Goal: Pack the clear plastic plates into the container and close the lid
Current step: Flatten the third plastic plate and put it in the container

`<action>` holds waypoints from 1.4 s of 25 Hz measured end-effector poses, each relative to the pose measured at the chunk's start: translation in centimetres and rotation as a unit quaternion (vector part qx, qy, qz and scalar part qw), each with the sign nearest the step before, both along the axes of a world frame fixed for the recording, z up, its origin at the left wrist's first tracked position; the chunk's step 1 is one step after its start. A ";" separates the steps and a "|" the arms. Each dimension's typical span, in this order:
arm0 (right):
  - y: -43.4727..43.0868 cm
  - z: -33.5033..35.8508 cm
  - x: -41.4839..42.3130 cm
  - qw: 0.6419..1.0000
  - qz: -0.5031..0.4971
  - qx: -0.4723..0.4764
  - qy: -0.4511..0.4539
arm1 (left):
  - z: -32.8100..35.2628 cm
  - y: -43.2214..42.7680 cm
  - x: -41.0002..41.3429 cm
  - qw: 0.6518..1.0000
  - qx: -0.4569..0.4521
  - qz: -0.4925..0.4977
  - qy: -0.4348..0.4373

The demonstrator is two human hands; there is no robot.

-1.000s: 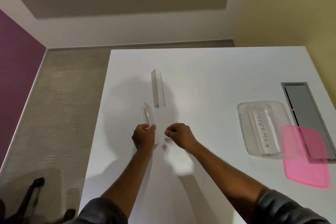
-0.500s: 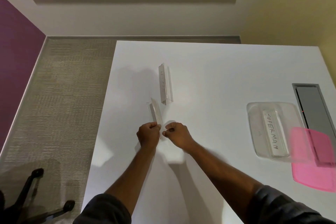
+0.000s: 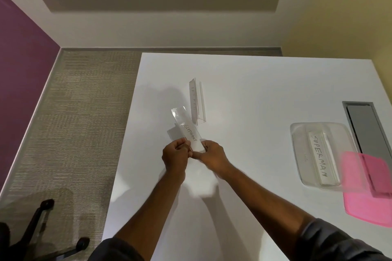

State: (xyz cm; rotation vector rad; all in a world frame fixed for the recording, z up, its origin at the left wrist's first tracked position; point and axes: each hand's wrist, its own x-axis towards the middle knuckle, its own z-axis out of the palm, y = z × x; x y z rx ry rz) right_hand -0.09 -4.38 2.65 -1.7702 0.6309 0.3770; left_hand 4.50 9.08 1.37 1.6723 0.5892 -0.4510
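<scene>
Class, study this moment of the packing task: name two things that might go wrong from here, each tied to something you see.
1. Both hands, left hand and right hand, pinch only the near end of the ELEPHANT plate; its long free end might swing into the standing plate close beside it.
2. The pink lid overlaps the table's grey recess, so it may tip when lifted.

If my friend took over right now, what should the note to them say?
Left hand and right hand: both pinch the near end of the clear plastic plate lettered ELEPHANT, lifted above the white table.
Second clear plastic plate: stands on the table just beyond, untouched.
Clear plastic container: open, at the right, with the plate lettered SUPERMAN already inside.
Pink lid: off, beside the container.
Left: pack both plates, close the lid.
</scene>
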 end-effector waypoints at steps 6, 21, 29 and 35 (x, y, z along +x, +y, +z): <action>-2.6 2.7 -0.8 1.000 0.010 -0.017 -0.010 | 1.6 -0.3 0.1 0.993 -0.116 0.007 0.016; -16.0 6.7 -10.2 0.983 0.046 -0.175 0.004 | 6.1 -3.8 0.6 0.980 -0.151 -0.129 0.013; -22.0 8.1 -16.0 0.984 -0.006 -0.180 -0.003 | 7.6 -11.1 -2.7 0.972 -0.152 -0.175 0.023; -25.8 8.4 -19.4 0.984 -0.008 -0.176 0.009 | 8.3 -17.0 -4.4 0.972 -0.096 -0.214 0.011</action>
